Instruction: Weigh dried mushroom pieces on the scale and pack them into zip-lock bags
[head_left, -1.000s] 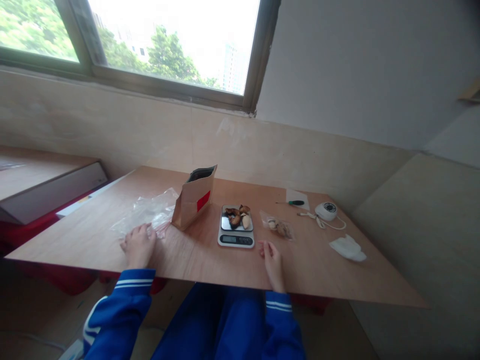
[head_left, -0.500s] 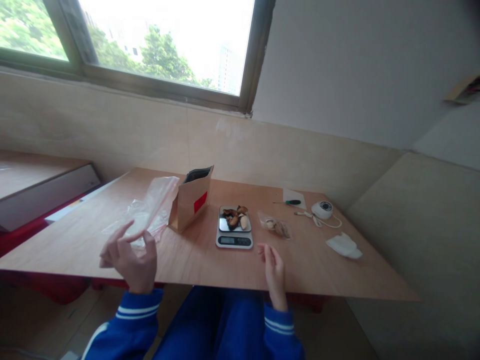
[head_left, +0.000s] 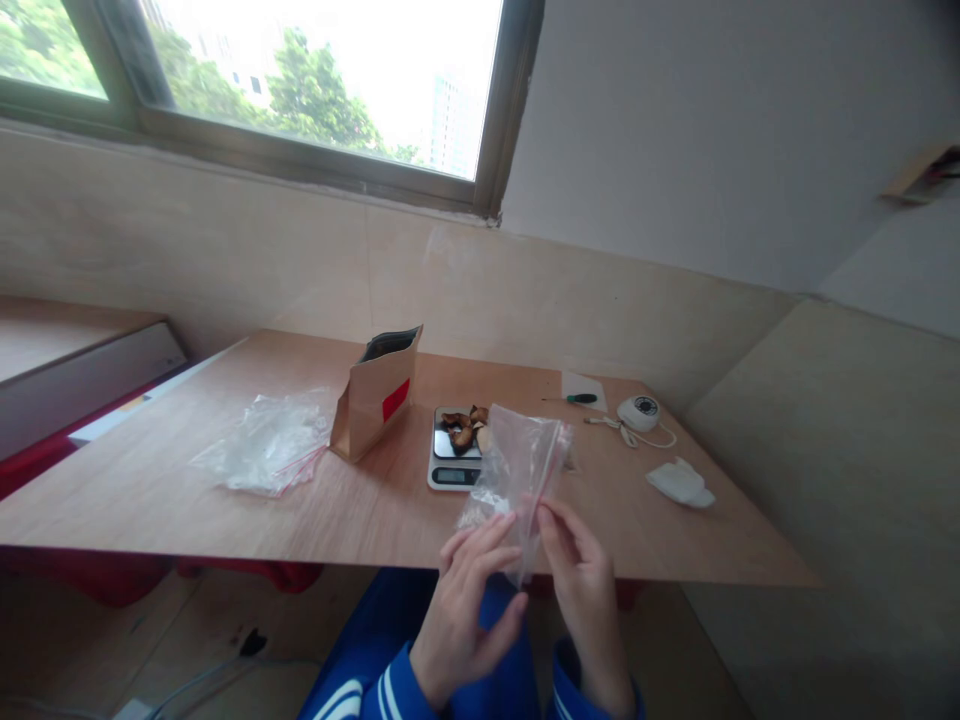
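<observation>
A clear zip-lock bag with a pinkish seal strip is held up in front of me, close to the table's front edge. My right hand pinches its seal edge between thumb and fingers. From the left, my left hand has its fingers against the bag, with the thumb by a lower corner. Behind the bag is a kitchen scale, partly covered by it. Brown dried mushroom pieces lie on its plate. The display digits are too small to read.
A brown paper pouch stands open left of the scale. Further left lies a pile of clear bags. To the right are a screwdriver, a white dome camera with its cable, and a crumpled white tissue.
My left hand has brought the zip-lock bag from the left pile over to the middle. My right hand, previously empty, now grips its edge. The small bag behind is now mostly hidden.
</observation>
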